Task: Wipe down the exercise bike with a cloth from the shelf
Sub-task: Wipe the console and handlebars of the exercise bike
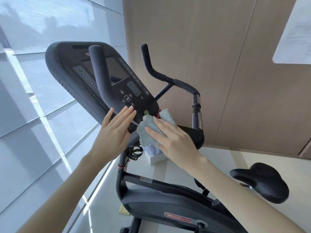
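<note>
A black exercise bike point(161, 204) fills the middle of the view, its console point(70, 64) tilted toward me. My left hand point(112, 133) lies flat against the console's lower edge, fingers straight, steadying it. My right hand point(175, 140) presses a crumpled light blue-grey cloth point(146, 132) onto the console's bottom right corner, fingers stretched over the cloth. Part of the cloth sticks out past my fingers near a green and a red button. The bike's handlebars point(168, 78) rise behind the console.
The black saddle point(262, 182) is at the lower right. A wood-panelled wall point(210, 47) with a white notice sheet point(296, 31) stands behind the bike. A window with pale blinds point(33, 98) runs along the left. A small white box point(156, 158) sits on the floor.
</note>
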Tool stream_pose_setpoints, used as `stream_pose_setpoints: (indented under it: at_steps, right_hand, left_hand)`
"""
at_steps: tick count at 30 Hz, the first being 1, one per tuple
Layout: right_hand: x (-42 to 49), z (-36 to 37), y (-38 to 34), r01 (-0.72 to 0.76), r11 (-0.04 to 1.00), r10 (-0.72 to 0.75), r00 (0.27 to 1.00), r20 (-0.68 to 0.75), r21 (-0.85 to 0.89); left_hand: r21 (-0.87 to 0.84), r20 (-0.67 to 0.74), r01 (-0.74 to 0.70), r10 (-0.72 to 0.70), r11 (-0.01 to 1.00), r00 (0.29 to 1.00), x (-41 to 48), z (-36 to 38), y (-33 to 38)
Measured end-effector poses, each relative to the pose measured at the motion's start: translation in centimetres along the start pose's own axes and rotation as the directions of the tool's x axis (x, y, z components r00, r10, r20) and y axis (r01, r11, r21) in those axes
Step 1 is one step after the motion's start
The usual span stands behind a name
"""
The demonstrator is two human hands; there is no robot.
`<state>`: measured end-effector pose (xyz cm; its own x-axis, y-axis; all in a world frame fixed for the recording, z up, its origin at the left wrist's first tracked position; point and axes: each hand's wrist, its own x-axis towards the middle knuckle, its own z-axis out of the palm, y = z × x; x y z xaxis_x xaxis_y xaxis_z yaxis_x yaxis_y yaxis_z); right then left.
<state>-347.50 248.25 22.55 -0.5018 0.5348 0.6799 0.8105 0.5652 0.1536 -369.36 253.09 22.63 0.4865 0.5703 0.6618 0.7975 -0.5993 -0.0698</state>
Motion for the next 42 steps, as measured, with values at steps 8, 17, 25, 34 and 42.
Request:
stream_pose_setpoints:
  at_steps: [8, 17, 25, 34, 42]
  right_hand:
    - [-4.8, -2.9, 0.9, 0.036, 0.999, -0.036, 0.998, 0.059, 0.006]
    - [3.0, -2.6, 1.1, -0.274, 0.877, 0.253, 0.962, 0.107, 0.396]
    - [1.1, 0.0, 0.6, -0.115, 0.99, 0.105, 0.988, 0.117, 0.085]
    - [-6.1, -1.2, 2.1, -0.037, 0.999, 0.035, 0.998, 0.052, 0.037]
    - [-5.1, -5.5, 3.9, -0.354, 0.827, 0.37, 0.928, 0.052, 0.436]
  left_hand:
    - [-0.022, -0.001, 0.001, -0.001, 1.0, 1.0, 0.0, -0.1, 0.2]
    - [-0.054, -0.012, -0.031, 0.03, 0.998, 0.999, 0.1, 0.2, -0.7]
    - [-0.047, -0.022, -0.06, 0.059, 0.997, 0.998, 0.0, 0.4, -0.8]
    - [-0.022, -0.06, -0.018, 0.017, 1.0, 0.998, 0.2, 0.4, 0.2]
    - [-0.019, -0.079, -0.208, 0.206, 0.978, 0.975, 0.1, 0.8, 1.9]
